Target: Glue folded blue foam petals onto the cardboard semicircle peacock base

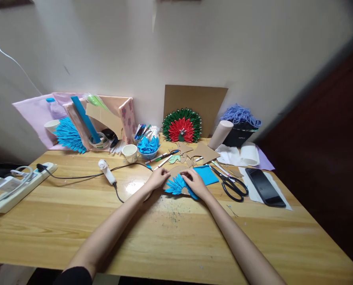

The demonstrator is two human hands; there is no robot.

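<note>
Even, fairly bright indoor light, soft shadows only; one glare patch on the wooden table (75, 221) just beside the left hand (157, 178). Strong wide-angle distortion: table edges bow and the corners go dark. Centre is sharp, the right edge dim and blurred, small items at the back soft.

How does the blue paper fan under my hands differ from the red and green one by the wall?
The blue fan lies flat on the table, partly covered by both hands; the red and green fan stands upright against cardboard, untouched. The former is single-coloured, the latter two-coloured. Both have pointed paper petals.
</note>
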